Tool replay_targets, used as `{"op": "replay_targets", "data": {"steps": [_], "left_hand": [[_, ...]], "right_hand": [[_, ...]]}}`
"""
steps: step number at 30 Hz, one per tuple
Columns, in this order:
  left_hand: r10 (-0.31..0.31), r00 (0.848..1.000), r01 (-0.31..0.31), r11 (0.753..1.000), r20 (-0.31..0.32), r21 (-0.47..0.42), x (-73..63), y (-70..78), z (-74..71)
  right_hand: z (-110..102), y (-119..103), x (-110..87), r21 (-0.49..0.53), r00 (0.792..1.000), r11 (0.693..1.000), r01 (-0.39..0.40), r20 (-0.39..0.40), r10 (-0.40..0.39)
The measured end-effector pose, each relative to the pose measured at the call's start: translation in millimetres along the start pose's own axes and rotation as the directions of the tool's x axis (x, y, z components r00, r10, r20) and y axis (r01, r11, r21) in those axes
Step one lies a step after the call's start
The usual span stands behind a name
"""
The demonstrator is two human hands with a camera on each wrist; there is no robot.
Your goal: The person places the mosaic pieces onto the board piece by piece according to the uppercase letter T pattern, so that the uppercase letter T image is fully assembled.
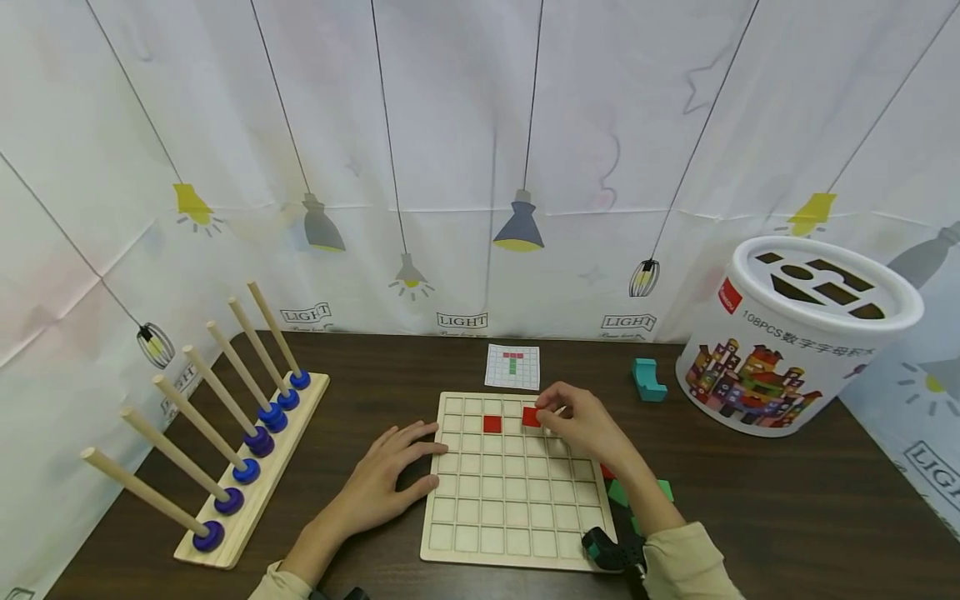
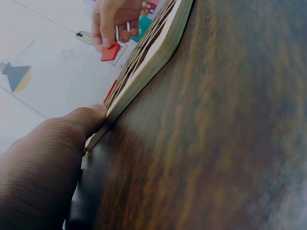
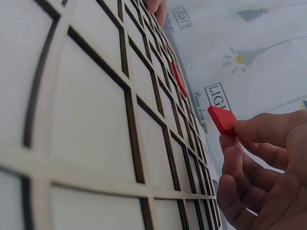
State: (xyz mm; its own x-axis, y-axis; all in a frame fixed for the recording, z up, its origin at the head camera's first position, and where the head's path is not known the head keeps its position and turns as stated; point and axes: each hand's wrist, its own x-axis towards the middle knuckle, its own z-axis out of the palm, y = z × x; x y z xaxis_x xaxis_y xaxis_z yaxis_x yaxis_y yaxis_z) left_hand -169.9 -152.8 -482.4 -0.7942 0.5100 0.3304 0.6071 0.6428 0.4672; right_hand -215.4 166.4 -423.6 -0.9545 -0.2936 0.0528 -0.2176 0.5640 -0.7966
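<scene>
A wooden grid board (image 1: 480,486) with square cells lies on the dark table. My right hand (image 1: 585,425) pinches a red square tile (image 3: 222,120) between thumb and fingers, held above the upper part of the board. Another red tile (image 1: 492,424) sits in a cell of the second row, left of the held one. At the board's left edge rests my left hand (image 1: 386,475), fingers spread and its thumb touching the side. Behind the board lies a white card (image 1: 531,377) printed with a grid and a T shape of red and green squares.
Green tiles (image 1: 665,489) and a red tile (image 1: 607,472) lie beneath my right forearm. To the left stands a wooden peg rack (image 1: 243,533) with blue and purple rings. A teal block (image 1: 648,381) and a large white tub (image 1: 795,333) stand at the back right.
</scene>
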Motion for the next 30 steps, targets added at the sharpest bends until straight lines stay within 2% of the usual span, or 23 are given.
{"op": "replay_targets", "data": {"steps": [12, 30], "left_hand": [[0.003, 1.000, -0.003, 1.000, 0.001, 0.009, -0.7, -1.0, 1.8], [0.000, 1.000, 0.000, 1.000, 0.004, 0.018, 0.3, -0.8, 1.0]], "right_hand": [[11.2, -6.3, 7.5, -0.041, 0.999, 0.999, -0.032, 0.030, 0.033], [19.5, -3.8, 16.7, -0.060, 0.997, 0.998, 0.011, 0.079, -0.006]]}}
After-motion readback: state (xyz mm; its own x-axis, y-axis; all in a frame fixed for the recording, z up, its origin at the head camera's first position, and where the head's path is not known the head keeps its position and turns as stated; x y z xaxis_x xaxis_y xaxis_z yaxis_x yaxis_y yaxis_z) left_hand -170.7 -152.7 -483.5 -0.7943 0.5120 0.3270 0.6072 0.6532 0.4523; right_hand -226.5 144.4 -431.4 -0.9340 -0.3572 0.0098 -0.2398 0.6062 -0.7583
